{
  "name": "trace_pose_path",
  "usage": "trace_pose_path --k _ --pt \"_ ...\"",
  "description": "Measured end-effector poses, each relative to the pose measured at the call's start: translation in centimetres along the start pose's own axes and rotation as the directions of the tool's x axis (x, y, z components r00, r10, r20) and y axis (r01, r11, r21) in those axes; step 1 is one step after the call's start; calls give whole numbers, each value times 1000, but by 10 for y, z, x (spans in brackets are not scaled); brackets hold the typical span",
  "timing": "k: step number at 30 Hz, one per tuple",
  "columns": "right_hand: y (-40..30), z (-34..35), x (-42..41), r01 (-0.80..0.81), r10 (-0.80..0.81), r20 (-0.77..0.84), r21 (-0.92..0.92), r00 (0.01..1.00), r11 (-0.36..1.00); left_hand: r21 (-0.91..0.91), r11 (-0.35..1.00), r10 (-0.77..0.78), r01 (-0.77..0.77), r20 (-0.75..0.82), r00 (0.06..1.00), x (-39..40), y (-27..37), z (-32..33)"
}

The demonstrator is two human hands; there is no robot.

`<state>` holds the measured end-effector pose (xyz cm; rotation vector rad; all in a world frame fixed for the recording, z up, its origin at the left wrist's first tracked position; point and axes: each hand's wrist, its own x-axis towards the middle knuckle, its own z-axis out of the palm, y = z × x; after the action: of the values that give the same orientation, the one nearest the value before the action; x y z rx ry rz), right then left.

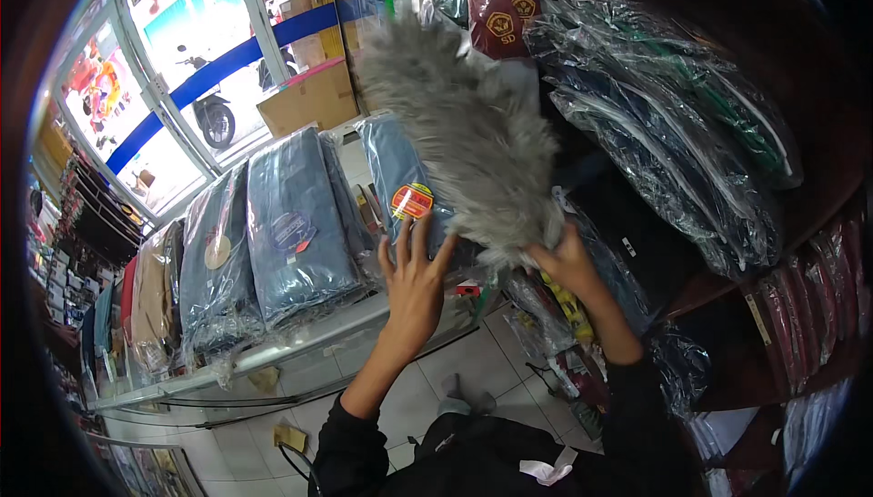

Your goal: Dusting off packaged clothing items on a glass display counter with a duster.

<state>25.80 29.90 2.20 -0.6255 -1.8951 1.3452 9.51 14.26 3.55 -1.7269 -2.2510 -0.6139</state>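
A large grey fluffy duster (470, 142) spans the upper middle of the head view. My right hand (566, 258) is closed around its lower end; the handle itself is hidden. To the left, my left hand (416, 279) is spread with its fingers apart, its fingertips at the lower part of a plastic-wrapped blue-grey garment pack (392, 163) with a round red and yellow sticker. The duster covers the right side of this pack. More wrapped blue-grey garments (297, 224) lie in stacks further left on a glass counter (293, 357).
Clear-bagged dark garments (655, 122) are piled at the upper right, beside maroon items (505, 16). Shelves with wrapped maroon garments (811, 299) stand at the right. A cardboard box (310, 98) is by the glass door. Black cables (232, 405) run along the counter's lower side, above the tiled floor (436, 388).
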Motion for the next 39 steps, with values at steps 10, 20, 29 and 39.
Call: trace_pose_path --k 10,20,29,39 --pt "-16 26 71 295 -248 211 -236 946 926 -106 994 -21 10 -104 994 15 9 33" --pt "-48 36 69 220 -151 188 -429 970 876 -279 960 -5 0 -19 1000 13 13 -6" --pt "-60 89 79 411 -361 252 -185 898 893 -66 980 -191 186 -87 978 -45 -29 -104" --pt "-56 67 84 406 -365 395 -22 843 914 -82 972 -219 218 -3 976 -85 -111 -111"
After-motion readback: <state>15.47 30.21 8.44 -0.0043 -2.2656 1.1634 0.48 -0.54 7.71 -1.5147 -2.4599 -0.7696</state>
